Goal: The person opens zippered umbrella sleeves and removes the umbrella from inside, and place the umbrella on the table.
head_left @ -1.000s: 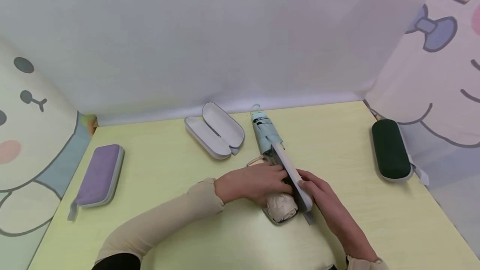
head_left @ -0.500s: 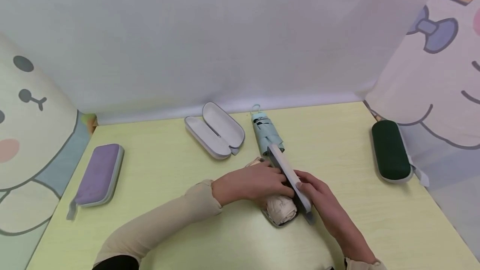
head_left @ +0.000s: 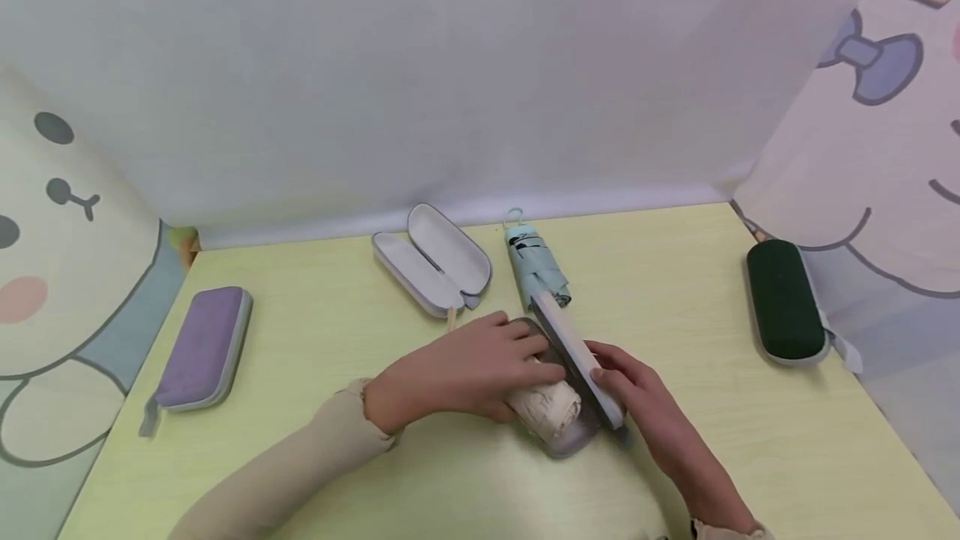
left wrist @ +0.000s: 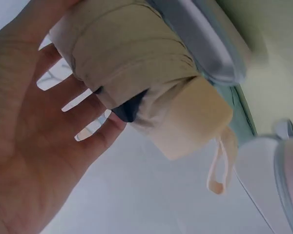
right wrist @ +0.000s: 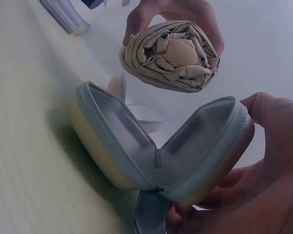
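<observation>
My left hand [head_left: 465, 369] grips a compact folded umbrella [head_left: 547, 408] wrapped in beige cloth. Its cream handle [left wrist: 195, 122] and wrist loop [left wrist: 224, 161] show in the left wrist view. In the right wrist view the umbrella hangs above an open zip case [right wrist: 112, 141], with a gap between them. The case has a grey lining and a fabric pull tab [right wrist: 151, 209]. My right hand [head_left: 637, 386] pinches the lid [head_left: 577, 365] of this case by its outer side, keeping it upright. The lower half lies on the table, partly hidden by the umbrella and left hand.
A pale blue folded umbrella [head_left: 536, 263] lies just behind the lid. Left of it is an open case with a pale lining [head_left: 408, 269]. A purple case [head_left: 201, 348] lies at the far left, a dark green one [head_left: 785, 298] at the far right.
My left hand has lifted the beige umbrella out of the case and moved it left, uncovering more of the grey lining. The right hand still holds the lid up.
</observation>
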Demonstrator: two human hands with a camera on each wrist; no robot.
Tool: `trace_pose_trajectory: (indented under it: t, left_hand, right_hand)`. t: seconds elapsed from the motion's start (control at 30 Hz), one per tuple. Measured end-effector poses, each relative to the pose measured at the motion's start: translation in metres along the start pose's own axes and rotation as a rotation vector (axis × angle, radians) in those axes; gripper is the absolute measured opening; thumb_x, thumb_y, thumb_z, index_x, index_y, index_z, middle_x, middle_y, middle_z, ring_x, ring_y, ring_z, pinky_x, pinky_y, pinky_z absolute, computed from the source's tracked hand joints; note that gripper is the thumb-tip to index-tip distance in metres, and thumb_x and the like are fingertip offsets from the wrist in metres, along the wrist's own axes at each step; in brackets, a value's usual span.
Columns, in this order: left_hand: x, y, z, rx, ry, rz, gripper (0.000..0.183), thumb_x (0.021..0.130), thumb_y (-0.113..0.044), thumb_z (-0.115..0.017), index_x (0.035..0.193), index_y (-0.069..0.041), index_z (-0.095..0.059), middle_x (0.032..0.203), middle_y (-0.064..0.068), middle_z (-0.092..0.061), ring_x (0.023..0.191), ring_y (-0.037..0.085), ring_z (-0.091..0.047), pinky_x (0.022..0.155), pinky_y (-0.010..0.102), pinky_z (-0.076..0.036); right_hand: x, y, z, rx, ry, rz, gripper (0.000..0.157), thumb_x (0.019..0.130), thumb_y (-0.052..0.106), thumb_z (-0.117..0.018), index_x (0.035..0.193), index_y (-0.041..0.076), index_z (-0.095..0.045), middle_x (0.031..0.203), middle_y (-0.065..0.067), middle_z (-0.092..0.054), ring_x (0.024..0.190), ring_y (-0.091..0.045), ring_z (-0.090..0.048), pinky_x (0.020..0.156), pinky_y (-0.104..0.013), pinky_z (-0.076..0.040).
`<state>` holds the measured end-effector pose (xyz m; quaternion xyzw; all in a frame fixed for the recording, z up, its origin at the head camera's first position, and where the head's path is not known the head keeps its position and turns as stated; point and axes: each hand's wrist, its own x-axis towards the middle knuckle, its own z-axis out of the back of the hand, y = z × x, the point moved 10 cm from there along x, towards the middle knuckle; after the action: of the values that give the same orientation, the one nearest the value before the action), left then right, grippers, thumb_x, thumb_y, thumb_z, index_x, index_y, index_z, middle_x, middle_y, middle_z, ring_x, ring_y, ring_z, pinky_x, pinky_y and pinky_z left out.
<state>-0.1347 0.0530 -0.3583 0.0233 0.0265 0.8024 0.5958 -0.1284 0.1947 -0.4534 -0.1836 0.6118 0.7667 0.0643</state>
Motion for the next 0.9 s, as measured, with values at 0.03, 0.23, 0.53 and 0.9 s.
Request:
trace_pose_trajectory:
  t: [0.03,0.23,0.53,0.9]
  left_hand:
    - [-0.005,0.004,0.002,0.004,-0.011,0.023,0.058,0.077,-0.051,-0.077,0.127,-0.032,-0.055,0.111,-0.01,-0.061,0.101,0.013,-0.058,0.086,0.033,-0.049]
    - [-0.041,0.033,0.014,0.031,-0.074,0.159,0.06,0.074,-0.049,-0.073,0.126,-0.024,-0.056,0.103,-0.007,-0.062,0.083,0.014,-0.059,0.073,0.032,-0.052]
    - [-0.104,0.082,0.015,0.038,-0.085,0.314,0.064,0.072,-0.043,-0.079,0.129,-0.022,-0.058,0.109,-0.004,-0.062,0.094,0.017,-0.061,0.079,0.038,-0.051]
    - [-0.149,0.127,-0.013,0.018,-0.025,0.382,0.06,0.064,-0.026,-0.086,0.12,-0.024,-0.064,0.106,-0.006,-0.065,0.093,0.019,-0.062,0.078,0.041,-0.05]
  right_hand:
    - [0.0,0.0,0.0,-0.001,0.001,0.001,0.047,0.102,0.034,-0.049,0.146,0.018,-0.045,0.149,-0.009,-0.047,0.117,-0.01,-0.053,0.09,-0.022,-0.045]
    - [0.002,-0.001,-0.002,0.001,-0.002,-0.001,0.047,0.101,0.032,-0.052,0.145,0.016,-0.047,0.149,-0.009,-0.047,0.116,-0.01,-0.053,0.09,-0.021,-0.044]
    - [0.005,-0.003,-0.003,-0.004,-0.002,-0.02,0.047,0.101,0.033,-0.052,0.145,0.017,-0.047,0.147,-0.009,-0.048,0.114,-0.016,-0.052,0.091,-0.026,-0.044]
    - [0.005,-0.005,0.0,-0.019,-0.012,-0.03,0.046,0.101,0.034,-0.051,0.145,0.02,-0.047,0.148,-0.007,-0.048,0.117,-0.017,-0.051,0.091,-0.027,-0.044]
